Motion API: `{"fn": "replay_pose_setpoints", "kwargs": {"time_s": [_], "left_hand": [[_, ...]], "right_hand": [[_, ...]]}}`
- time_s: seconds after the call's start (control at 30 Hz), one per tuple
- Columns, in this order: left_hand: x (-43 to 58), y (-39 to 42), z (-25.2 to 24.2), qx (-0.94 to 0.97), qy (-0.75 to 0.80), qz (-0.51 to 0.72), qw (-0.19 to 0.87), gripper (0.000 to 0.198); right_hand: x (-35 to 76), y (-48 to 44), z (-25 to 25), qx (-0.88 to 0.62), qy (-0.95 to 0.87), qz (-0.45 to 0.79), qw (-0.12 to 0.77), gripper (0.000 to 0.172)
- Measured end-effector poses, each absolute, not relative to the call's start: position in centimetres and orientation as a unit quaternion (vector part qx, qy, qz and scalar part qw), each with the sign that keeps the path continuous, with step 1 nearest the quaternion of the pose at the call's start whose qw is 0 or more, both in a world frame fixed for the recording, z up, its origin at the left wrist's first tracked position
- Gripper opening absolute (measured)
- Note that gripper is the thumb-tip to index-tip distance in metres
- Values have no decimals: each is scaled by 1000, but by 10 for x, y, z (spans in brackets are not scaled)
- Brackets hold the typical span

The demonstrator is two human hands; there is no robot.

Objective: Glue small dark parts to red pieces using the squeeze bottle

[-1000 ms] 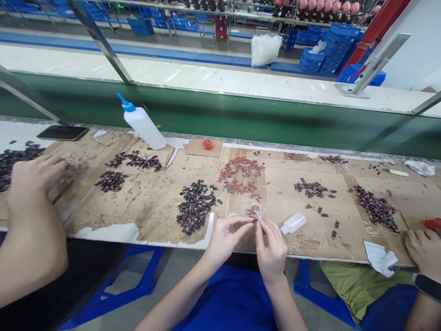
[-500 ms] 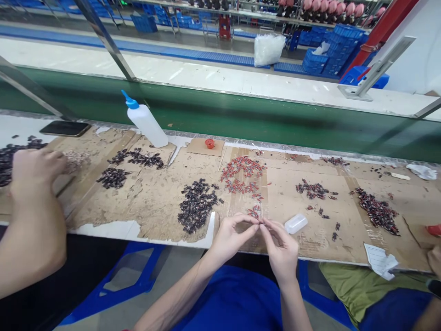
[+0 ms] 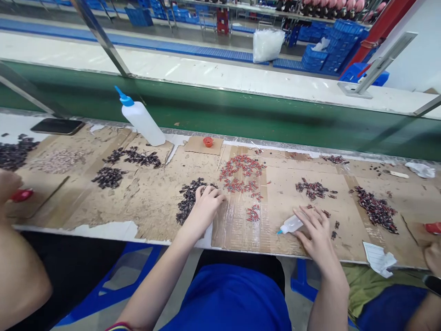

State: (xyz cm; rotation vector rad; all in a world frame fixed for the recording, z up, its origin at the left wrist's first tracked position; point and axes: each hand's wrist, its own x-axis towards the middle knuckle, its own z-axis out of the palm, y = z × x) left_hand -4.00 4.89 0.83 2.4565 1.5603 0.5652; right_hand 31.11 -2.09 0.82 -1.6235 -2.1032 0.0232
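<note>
My left hand (image 3: 204, 202) rests with curled fingers on a pile of small dark parts (image 3: 188, 198) on the cardboard-covered bench (image 3: 151, 202). Whether it holds a part is hidden. My right hand (image 3: 315, 230) lies with fingers spread beside a small clear squeeze bottle (image 3: 291, 225) lying on its side, touching its right end. Between the hands sits a small cluster of red parts (image 3: 253, 213), with a bigger spread of red parts (image 3: 241, 171) further back.
A tall white bottle with a blue nozzle (image 3: 140, 118) and a red cap (image 3: 207, 141) stand at the back. More dark piles (image 3: 375, 209) lie right and left (image 3: 109, 177). Co-workers' arms (image 3: 14, 257) flank me; a green conveyor (image 3: 241, 115) runs behind.
My hands, pinched together over the red cluster, have parted: the left moved onto the dark pile, the right to the small bottle, which has turned. The left co-worker's hand drew back.
</note>
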Motion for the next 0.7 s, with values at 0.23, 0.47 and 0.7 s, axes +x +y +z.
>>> {"fn": "replay_pose_setpoints", "kwargs": {"time_s": [0.23,0.47,0.7], "left_hand": [[-14,27,7,830,463,242,192,21],[-5,9,1,798,472,313,205,13],[-3,26,-2,844,431,275,162,26]], "right_hand": [[285,-15,11,-631,-678,150,346,38],[240,-26,5,-599,-423,362,576,39],[216,-20,7,-516,-211,448,699,32]]}}
